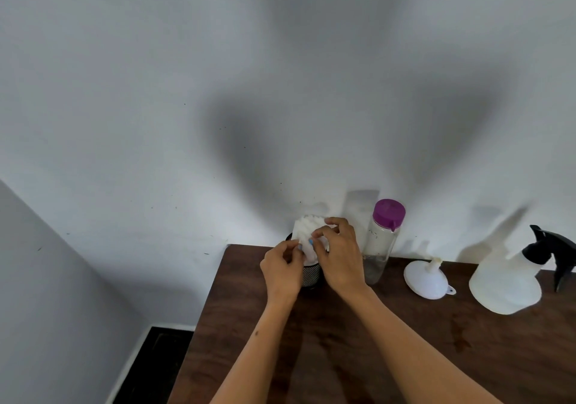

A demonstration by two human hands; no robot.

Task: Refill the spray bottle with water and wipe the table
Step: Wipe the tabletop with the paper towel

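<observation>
Both hands pinch white tissue (307, 229) standing upright in a mesh holder (311, 274) at frame centre: left hand (282, 268), right hand (338, 255). The spray bottle (506, 279) waits far right on the bench (343, 341), nearer the right hand.

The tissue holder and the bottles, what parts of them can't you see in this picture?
- Black mesh holder: mostly hidden behind the left hand and right hand, head view.
- White tissues: lower part covered by the fingers.
- Spray bottle: trigger cut by the right edge.
- Purple-capped bottle: water level unclear.
</observation>
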